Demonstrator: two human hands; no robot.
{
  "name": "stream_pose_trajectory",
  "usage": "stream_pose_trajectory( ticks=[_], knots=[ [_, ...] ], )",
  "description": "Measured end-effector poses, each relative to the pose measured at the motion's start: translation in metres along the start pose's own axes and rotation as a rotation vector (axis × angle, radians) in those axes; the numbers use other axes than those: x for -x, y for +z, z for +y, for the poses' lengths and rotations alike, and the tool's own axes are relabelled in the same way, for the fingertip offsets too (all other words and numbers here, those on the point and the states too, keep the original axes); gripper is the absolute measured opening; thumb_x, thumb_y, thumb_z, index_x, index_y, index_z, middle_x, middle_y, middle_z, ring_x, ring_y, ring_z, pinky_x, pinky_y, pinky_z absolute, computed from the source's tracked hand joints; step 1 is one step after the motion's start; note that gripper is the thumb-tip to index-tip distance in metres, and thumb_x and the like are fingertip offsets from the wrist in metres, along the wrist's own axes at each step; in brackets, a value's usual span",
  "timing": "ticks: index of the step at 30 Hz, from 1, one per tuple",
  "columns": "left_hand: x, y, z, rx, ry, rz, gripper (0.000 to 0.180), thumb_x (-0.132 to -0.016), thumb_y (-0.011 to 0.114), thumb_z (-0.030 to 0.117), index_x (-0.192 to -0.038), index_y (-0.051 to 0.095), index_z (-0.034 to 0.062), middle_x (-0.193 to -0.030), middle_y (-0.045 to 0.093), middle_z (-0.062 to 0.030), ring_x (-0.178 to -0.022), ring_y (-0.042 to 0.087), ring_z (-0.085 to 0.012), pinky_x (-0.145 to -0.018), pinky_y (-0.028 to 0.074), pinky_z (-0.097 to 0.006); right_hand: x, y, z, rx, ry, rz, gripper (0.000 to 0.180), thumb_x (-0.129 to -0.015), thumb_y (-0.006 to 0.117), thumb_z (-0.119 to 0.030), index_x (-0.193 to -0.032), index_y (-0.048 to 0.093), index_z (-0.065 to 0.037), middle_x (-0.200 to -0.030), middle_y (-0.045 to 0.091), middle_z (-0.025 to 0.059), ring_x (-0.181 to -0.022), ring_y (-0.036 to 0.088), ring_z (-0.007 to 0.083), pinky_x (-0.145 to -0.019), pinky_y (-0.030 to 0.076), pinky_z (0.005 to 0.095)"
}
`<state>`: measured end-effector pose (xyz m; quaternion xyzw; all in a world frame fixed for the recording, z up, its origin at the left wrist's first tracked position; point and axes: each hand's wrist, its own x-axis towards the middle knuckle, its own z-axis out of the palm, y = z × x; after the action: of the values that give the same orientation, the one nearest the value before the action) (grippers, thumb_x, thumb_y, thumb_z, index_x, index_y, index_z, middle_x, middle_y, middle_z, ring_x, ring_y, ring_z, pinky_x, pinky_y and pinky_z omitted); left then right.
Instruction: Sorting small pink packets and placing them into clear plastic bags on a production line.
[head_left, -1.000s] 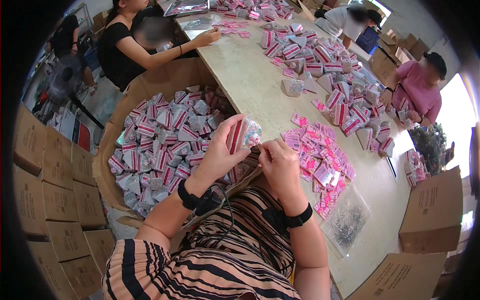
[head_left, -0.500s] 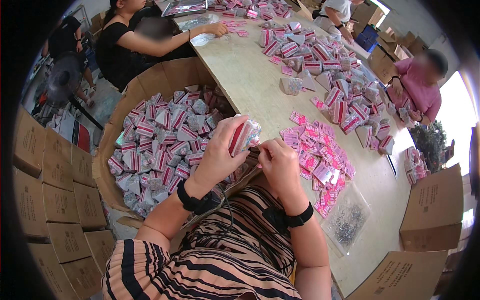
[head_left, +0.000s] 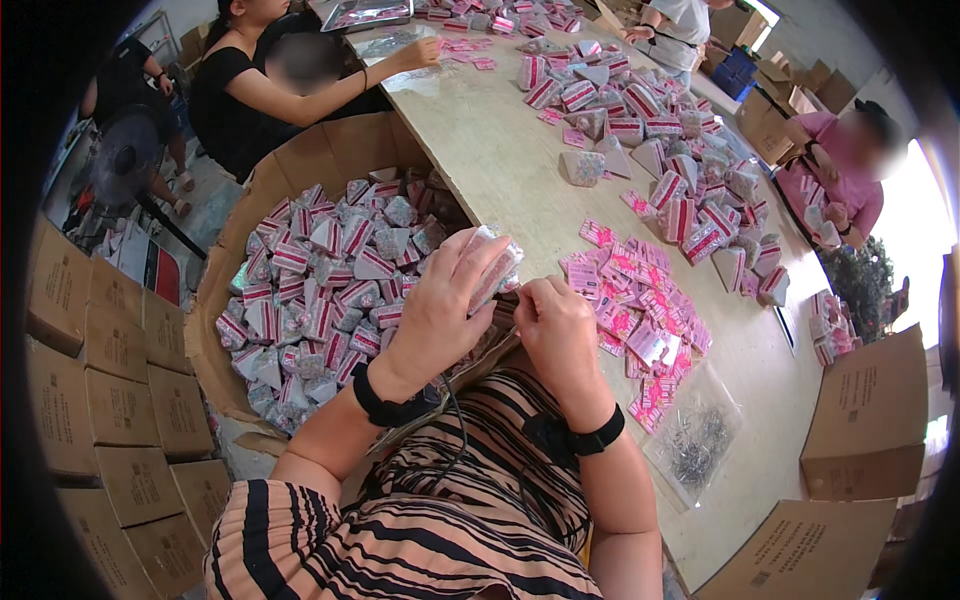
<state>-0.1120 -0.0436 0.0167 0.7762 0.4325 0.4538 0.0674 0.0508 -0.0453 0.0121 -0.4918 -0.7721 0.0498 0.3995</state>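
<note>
At frame centre the left hand [head_left: 440, 310], fingers curled, gripped a clear-wrapped packet [head_left: 497, 268] whose long axis tilted toward the upper right. The right hand [head_left: 560, 335] was clenched just beside it, pinching at the packet's lower edge above the worktop [head_left: 500, 160].

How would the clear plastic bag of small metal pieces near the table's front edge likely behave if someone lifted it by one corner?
The clear bag lies flat and wrinkled on the table, so it is probably floppy and would sag. The grey metal pieces lie loose inside and would likely slide to the low end. It may feel heavy for its size, and the glossy film looks slippery.
</note>
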Motion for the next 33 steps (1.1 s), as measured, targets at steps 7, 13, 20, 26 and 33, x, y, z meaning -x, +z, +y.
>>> stream_pose_trajectory(
  ticks=[7, 13, 20, 26, 33],
  knots=[
    [-0.001, -0.002, -0.004, 0.119, -0.082, -0.062, 0.07, -0.067, 0.069, -0.001, -0.132, 0.047, 0.0094, -0.122, 0.05, -0.0174, -0.111, 0.052, -0.037, -0.094, 0.045, -0.041, 0.0, -0.002, -0.005, 0.043, 0.01, -0.054, 0.004, -0.076, 0.063, -0.003, -0.079, 0.06, -0.001, -0.075, 0.059, 0.0154, -0.067, 0.06, 0.0355, -0.061, 0.049, 0.0418],
    [-0.002, -0.004, -0.001, 0.123, -0.121, -0.095, 0.07, -0.066, 0.07, 0.0, -0.132, 0.046, 0.0067, -0.121, 0.052, -0.0178, -0.113, 0.052, -0.0356, -0.096, 0.044, -0.038, 0.001, -0.002, 0.001, -0.037, 0.037, -0.054, 0.009, -0.079, 0.063, -0.005, -0.086, 0.063, 0.0, -0.076, 0.06, 0.0159, -0.067, 0.061, 0.0342, -0.06, 0.05, 0.0399],
    [0.0, -0.006, -0.012, 0.323, -0.238, -0.153, 0.072, -0.069, 0.071, 0.001, -0.135, 0.045, 0.0068, -0.122, 0.054, -0.0144, -0.113, 0.055, -0.0258, -0.097, 0.042, -0.033, -0.002, -0.018, 0.007, -1.036, 0.583, -0.218, 0.015, -0.084, 0.065, 0.0, -0.098, 0.062, 0.005, -0.075, 0.065, 0.0075, -0.061, 0.064, 0.013, -0.055, 0.05, 0.0234],
    [0.003, 0.007, -0.013, 0.579, -0.313, -0.167, 0.071, -0.068, 0.072, 0.004, -0.134, 0.046, 0.0067, -0.12, 0.053, -0.0151, -0.112, 0.055, -0.0269, -0.096, 0.044, -0.034, 0.005, -0.006, 0.031, -1.14, 0.577, -0.161, 0.008, -0.086, 0.066, -0.001, -0.088, 0.058, 0.002, -0.072, 0.065, 0.0075, -0.057, 0.063, 0.0119, -0.051, 0.051, 0.0217],
    [0.001, 0.024, -0.012, 0.783, -0.323, -0.22, 0.066, -0.082, 0.072, 0.014, -0.14, 0.04, 0.0053, -0.122, 0.052, -0.0118, -0.108, 0.055, -0.0197, -0.092, 0.047, -0.033, -0.002, -0.03, 0.034, -1.075, 0.651, -0.192, 0.011, -0.084, 0.066, -0.004, -0.08, 0.057, -0.001, -0.067, 0.063, 0.0071, -0.054, 0.061, 0.0127, -0.049, 0.049, 0.0237]
  ],
)
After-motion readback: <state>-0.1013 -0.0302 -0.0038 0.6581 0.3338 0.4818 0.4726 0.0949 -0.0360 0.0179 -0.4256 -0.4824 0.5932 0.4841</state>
